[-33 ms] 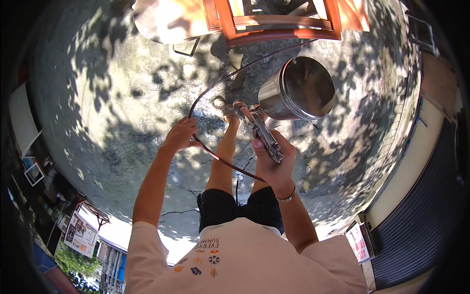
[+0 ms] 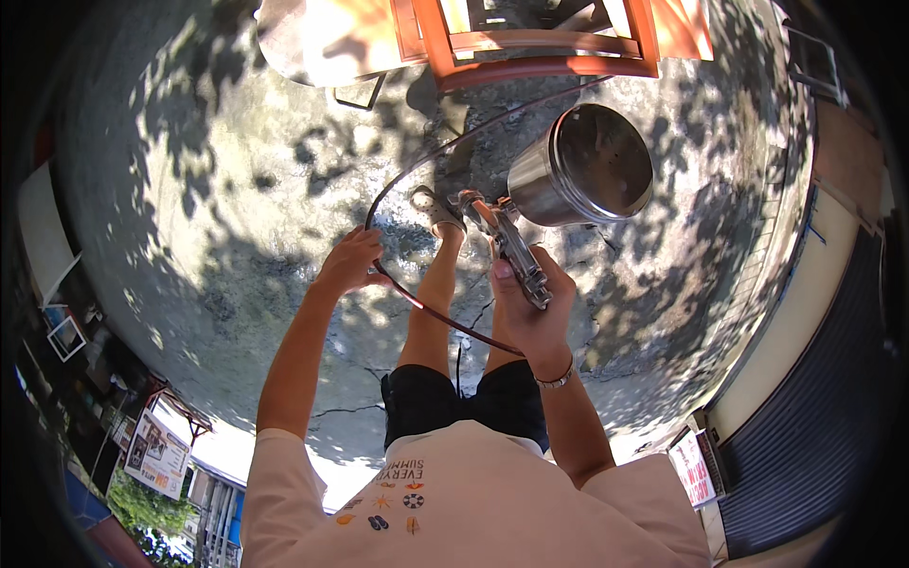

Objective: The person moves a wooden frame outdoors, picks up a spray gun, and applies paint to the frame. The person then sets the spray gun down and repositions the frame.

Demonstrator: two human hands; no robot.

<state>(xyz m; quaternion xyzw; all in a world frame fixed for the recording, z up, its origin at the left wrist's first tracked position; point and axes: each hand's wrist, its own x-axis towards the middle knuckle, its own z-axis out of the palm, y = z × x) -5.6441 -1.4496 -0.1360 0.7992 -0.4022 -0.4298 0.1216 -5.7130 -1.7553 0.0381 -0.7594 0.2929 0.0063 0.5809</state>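
Observation:
My right hand [image 2: 530,312] grips a silver spray gun [image 2: 516,256] with a large shiny steel cup [image 2: 578,166] attached at its front, above and right of the hand. My left hand [image 2: 350,260] holds a dark red hose [image 2: 421,303], which arcs from the top toward the orange furniture and down under my right hand. A clog-style sandal [image 2: 426,208] on my foot shows beyond the gun.
Orange wooden furniture [image 2: 540,66] stands at the top, beside a pale panel [image 2: 317,38]. The cracked concrete ground [image 2: 237,237] is dappled with shade. A metal frame [image 2: 814,66] is at upper right, a corrugated shutter [image 2: 795,407] at right, and hanging signboards [image 2: 156,450] at lower left.
My right hand's spray gun and its cup have shifted very slightly right, with the cup also a little higher. My left hand is unchanged.

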